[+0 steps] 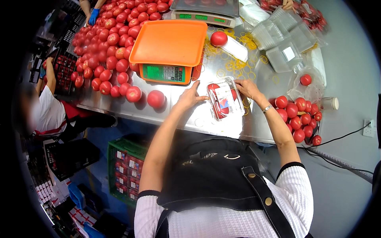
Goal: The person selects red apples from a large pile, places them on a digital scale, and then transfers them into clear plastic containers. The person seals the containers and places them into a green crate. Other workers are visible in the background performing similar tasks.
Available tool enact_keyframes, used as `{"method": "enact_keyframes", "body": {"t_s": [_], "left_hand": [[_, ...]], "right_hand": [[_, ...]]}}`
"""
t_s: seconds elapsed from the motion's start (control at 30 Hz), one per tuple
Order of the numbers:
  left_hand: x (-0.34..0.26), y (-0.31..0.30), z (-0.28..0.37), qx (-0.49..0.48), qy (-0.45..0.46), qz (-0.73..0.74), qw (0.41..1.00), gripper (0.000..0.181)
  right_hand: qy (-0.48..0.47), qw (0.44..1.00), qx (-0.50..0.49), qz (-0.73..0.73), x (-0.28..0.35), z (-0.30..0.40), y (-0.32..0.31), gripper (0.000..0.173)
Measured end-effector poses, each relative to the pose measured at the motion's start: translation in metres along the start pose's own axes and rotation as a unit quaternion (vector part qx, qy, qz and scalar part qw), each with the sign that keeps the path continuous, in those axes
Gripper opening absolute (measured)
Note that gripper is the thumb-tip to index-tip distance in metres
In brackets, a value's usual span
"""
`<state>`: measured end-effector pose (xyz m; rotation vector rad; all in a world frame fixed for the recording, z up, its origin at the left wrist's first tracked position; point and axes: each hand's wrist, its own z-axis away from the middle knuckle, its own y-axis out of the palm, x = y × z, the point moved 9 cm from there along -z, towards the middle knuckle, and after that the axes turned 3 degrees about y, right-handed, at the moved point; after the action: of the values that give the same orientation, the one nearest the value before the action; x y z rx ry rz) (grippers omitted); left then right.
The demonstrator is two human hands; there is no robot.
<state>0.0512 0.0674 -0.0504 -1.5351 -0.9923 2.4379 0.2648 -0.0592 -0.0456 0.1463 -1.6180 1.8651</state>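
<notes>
A clear plastic clamshell box [237, 104] with red tomatoes [221, 113] inside lies on the steel table in front of me. A printed label [223, 96] shows on its top. My left hand [190, 95] is at the box's left side, thumb tip at the edge, forefinger and thumb spread apart. On the other side, the fingers of my right hand [247, 89] grip the upper right edge; some fingertips are hidden. Just beyond the box stands an orange digital scale [168, 43] with a bare tray. Yellow rubber bands [238, 65] lie scattered past the box.
Loose tomatoes [111, 62] cover the table's left side; more [297, 116] are heaped at right. Empty clear boxes [281, 35] are stacked at the far right. A second scale [205, 16] stands behind. Below is a green crate [111, 178] of packs. A co-worker [50, 110] is at left.
</notes>
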Motion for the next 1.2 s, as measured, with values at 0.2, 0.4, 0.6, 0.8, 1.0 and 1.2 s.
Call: {"method": "enact_keyframes", "body": {"t_s": [0.2,0.4,0.6,0.8,1.0,1.2], "left_hand": [[0.023,0.061,0.018,0.036,-0.054,0.295,0.953,0.081],[-0.006,0.064,0.025,-0.087,-0.050,0.466,0.879,0.087],[-0.090,-0.001,0.033,-0.105,0.029,0.546,0.831,0.074],[-0.106,-0.031,0.048,-0.125,0.032,0.516,0.847,0.067],[-0.110,-0.049,0.074,-0.159,0.045,0.501,0.849,0.066],[-0.099,-0.068,0.104,-0.191,0.034,0.487,0.851,0.068]], "right_hand": [[0.023,0.997,-0.020,-0.070,0.010,0.010,0.012,0.032],[0.194,0.893,-0.007,-0.406,0.012,0.024,0.047,0.055],[0.179,0.731,0.001,-0.658,0.050,0.034,0.027,0.060],[0.120,0.656,0.018,-0.745,0.086,0.033,0.015,0.048],[0.067,0.618,0.058,-0.781,0.119,0.026,0.024,0.050],[0.016,0.588,0.112,-0.801,0.161,0.022,0.037,0.053]]}}
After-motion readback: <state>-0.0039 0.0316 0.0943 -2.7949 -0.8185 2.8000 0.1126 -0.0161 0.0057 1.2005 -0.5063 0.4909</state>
